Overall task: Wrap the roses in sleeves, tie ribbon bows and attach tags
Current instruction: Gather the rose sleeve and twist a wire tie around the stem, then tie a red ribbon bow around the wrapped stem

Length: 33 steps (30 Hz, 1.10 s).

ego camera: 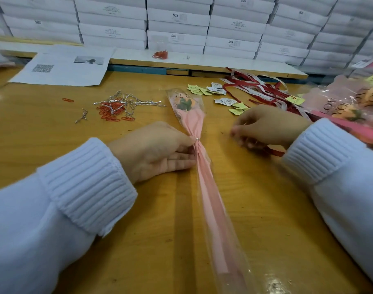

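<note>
At the gathered neck of the sleeve (193,124), the fingers (182,164) of the left hand (153,151) close narrowly on the wrapping. Thumb and forefinger pinch it right at the silver twist tie (196,141) that cinches it, and the other fingers lie straight against the pink paper just below. The right hand (270,128) sits to the right, apart from the sleeve. Its fingers (241,134) are curled in on a red ribbon strand (275,153) that trails out beneath the palm, though blur hides how exactly they grip it. Both wrists are in white ribbed cuffs.

The wrapped rose (184,103) lies flat on the yellow worktop (138,240) between the hands. Its bloom points away from the person, and the long tail of clear film over pink paper runs toward the near edge.

Just beyond the right hand, small tags (204,90), yellow-green and white, are scattered beside a tangle of red and white ribbons (259,88). A heap of finished roses (351,102) fills the far right. Left of the bloom, loose twist ties (126,100) lie over a pile of red paper clips (111,113). A printed sheet (64,66) rests farther back on the left, and stacked white boxes (177,18) line the rear.
</note>
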Each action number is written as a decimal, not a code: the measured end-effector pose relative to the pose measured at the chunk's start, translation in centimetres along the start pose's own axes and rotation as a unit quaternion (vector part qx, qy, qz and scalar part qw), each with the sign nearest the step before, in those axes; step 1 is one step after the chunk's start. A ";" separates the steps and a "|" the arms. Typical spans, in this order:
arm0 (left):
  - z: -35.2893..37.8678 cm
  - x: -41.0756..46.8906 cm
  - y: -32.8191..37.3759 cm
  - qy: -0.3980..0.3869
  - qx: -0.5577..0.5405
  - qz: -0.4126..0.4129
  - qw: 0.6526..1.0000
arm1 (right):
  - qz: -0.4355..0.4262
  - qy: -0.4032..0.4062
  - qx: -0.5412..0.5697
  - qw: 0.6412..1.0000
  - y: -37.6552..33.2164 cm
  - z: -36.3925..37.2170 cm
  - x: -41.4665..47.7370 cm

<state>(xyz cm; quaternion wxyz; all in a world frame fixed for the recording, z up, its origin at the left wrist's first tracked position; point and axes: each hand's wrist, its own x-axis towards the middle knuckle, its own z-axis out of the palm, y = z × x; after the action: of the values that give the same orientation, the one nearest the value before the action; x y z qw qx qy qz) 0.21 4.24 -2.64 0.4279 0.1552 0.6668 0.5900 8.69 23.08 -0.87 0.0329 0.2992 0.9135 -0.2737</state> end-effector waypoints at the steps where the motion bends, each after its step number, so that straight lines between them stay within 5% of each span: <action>1: -0.1 0.0 0.0 0.000 0.002 -0.003 1.000 | 0.022 0.052 -0.019 0.998 1.0 -0.4 0.7; 5: 0.0 -0.2 0.2 -0.005 0.016 -0.003 1.000 | 0.081 0.188 -0.124 0.971 3.7 -1.0 2.8; 9: 0.1 -0.3 0.2 -0.003 0.026 -0.003 1.000 | 0.141 0.201 -0.155 0.957 4.3 -0.8 3.6; 15: 0.1 -0.3 0.2 -0.006 0.024 0.000 1.000 | 0.116 0.234 -0.125 0.957 4.3 -1.3 3.6; 20: 0.1 -0.2 0.2 -0.004 0.026 0.002 1.000 | 0.121 0.095 -0.195 0.969 3.1 -1.5 2.1; 23: 0.1 -0.1 0.2 -0.005 0.024 0.002 1.000 | 0.096 0.080 -0.197 0.972 2.3 -1.5 1.4; 26: 0.1 -0.1 0.1 -0.009 0.021 0.003 1.000 | 0.049 0.090 -0.147 0.984 1.7 -1.5 1.0; 29: 0.1 0.1 0.0 -0.018 0.003 0.007 1.000 | -0.057 0.088 0.025 0.994 0.9 -1.3 0.1; 33: -0.3 0.9 -0.4 -0.047 -0.040 0.018 0.998 | -0.160 -0.044 0.211 0.963 -1.0 -0.2 -1.6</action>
<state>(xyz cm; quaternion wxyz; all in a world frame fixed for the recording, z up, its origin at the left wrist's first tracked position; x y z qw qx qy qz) -0.46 4.58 -3.43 0.4537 0.1775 0.6191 0.6159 9.49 21.64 0.10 -0.0348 0.1366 0.8685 -0.4753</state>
